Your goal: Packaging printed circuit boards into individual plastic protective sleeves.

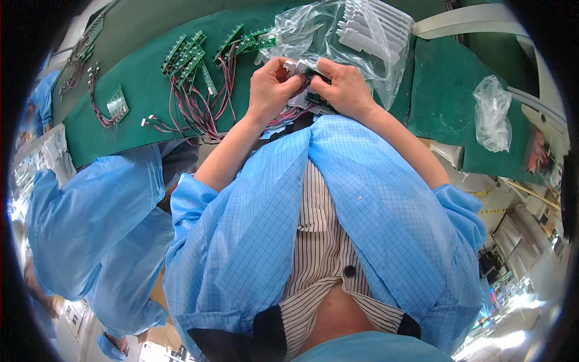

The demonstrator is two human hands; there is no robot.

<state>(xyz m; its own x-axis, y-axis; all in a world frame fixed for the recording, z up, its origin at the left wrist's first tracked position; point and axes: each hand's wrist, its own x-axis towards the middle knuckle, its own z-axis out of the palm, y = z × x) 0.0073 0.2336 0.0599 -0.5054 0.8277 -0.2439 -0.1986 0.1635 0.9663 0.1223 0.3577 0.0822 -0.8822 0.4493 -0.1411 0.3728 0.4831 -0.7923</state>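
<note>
My left hand point(272, 89) and my right hand point(345, 89) meet at the table's near side, their fingers pinched on a light grey plastic housing point(297, 66). A dark wire bundle and a bit of green circuit board show between the hands, partly covered by my fingers. Just below them, close to my smock, lie more red and black wires point(292, 114) and pale parts that I cannot make out. To the left of my left hand, several green circuit boards point(190, 60) lie in a pile, with red and black cables point(208, 114) trailing toward me.
Beyond my hands a clear plastic bag point(304, 30) holds a row of grey plastic housings point(375, 30). One separate circuit board point(117, 104) with a cable lies farther left on the green mat point(440, 90). A crumpled clear bag point(493, 114) sits at right. At left stands a person in a blue smock point(96, 211).
</note>
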